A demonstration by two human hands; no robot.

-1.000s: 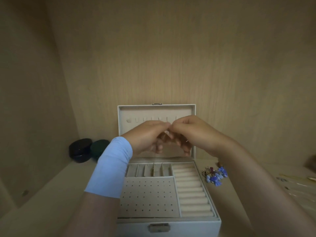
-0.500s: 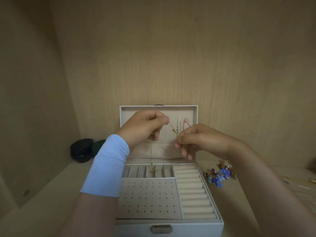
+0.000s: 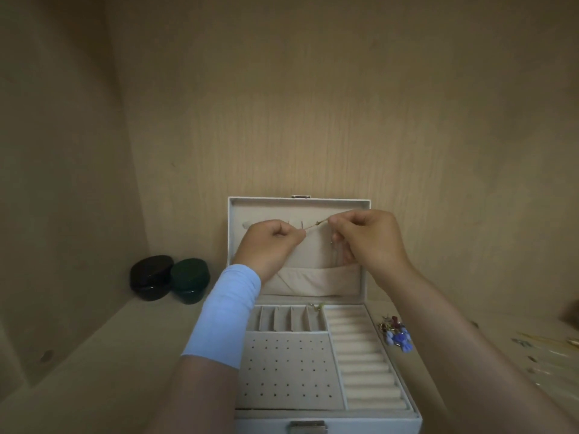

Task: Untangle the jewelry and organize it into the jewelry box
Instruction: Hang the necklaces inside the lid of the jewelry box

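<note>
A white jewelry box (image 3: 410, 416) stands open in front of me, its lid (image 3: 299, 202) upright with hooks inside. My left hand (image 3: 272, 242) and my right hand (image 3: 366, 239) are raised before the lid and each pinches an end of a thin gold chain (image 3: 315, 226), which is stretched short between them at hook height. A small gold and green piece (image 3: 317, 306) lies at the back of the tray's slotted compartments. The chain's hanging part is hidden behind my right hand.
A tangle of blue and red jewelry (image 3: 395, 335) lies on the shelf right of the box. More thin pieces (image 3: 545, 343) lie at the far right. Two dark round cases (image 3: 170, 277) sit at the back left. Wooden walls close in behind and at the left.
My hands parted after being pressed together, then rose toward the lid's hooks. The chain is now pulled taut between them, and the right hand has moved up level with the left.
</note>
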